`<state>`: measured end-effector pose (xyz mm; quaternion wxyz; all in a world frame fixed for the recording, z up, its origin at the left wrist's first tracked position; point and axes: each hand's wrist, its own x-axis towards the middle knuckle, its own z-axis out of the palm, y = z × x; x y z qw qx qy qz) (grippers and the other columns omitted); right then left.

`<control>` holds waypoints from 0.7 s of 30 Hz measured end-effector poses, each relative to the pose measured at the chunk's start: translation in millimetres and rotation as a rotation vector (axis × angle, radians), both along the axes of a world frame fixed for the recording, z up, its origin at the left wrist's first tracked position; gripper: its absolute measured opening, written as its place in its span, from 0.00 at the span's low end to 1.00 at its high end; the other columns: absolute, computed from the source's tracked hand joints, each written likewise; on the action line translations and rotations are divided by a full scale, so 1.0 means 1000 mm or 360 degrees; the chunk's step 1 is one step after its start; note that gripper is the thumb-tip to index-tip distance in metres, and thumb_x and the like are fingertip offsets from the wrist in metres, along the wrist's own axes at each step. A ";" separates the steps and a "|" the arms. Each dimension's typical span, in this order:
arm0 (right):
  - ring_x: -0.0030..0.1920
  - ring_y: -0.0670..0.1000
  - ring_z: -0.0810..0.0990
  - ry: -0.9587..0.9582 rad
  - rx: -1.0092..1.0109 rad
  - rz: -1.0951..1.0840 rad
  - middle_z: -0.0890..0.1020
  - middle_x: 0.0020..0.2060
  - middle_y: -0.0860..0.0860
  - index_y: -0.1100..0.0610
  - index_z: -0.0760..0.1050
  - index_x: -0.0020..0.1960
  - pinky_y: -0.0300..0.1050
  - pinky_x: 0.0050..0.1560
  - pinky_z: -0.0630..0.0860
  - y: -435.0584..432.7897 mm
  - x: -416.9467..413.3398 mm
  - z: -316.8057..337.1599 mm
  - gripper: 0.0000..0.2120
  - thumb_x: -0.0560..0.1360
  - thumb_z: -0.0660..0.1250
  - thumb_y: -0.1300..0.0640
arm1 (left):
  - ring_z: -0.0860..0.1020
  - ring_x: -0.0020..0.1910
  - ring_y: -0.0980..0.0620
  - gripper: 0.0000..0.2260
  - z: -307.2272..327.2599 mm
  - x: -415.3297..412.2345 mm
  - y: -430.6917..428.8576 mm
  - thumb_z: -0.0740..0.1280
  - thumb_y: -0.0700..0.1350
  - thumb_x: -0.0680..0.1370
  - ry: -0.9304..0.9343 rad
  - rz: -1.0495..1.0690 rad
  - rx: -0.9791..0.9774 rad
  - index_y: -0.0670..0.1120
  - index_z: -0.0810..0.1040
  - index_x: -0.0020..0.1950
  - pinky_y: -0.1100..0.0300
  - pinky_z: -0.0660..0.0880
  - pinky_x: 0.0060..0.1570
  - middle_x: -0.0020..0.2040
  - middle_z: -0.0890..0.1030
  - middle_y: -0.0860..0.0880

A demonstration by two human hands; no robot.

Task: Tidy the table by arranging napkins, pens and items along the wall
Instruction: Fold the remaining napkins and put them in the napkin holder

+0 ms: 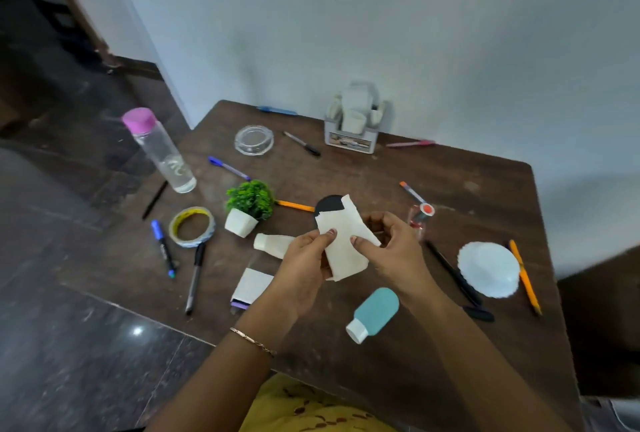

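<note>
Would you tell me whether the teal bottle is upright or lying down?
Lying down: the teal bottle rests flat on the table, cap toward the near edge.

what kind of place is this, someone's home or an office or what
Probably a plain room in a home or small office, hard to say which: a wooden table pushed against a bare white wall, a dark stone floor, and clutter such as a napkin holder and scattered pens.

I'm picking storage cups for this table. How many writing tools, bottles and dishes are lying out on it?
Pens, markers, pencils: 11
Bottles: 4
Dishes: 2
Total: 17
The short black piece may be a loose cap, so it is not counted.
</note>
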<state>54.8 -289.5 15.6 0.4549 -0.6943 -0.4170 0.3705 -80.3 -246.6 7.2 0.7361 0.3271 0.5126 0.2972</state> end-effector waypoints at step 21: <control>0.58 0.43 0.73 -0.0261 0.0515 0.0283 0.74 0.54 0.45 0.52 0.79 0.45 0.44 0.54 0.74 0.089 -0.041 0.006 0.12 0.71 0.58 0.52 | 0.82 0.51 0.43 0.10 0.023 -0.044 0.086 0.60 0.41 0.80 -0.0370 0.0343 -0.0080 0.40 0.78 0.56 0.43 0.76 0.57 0.50 0.84 0.42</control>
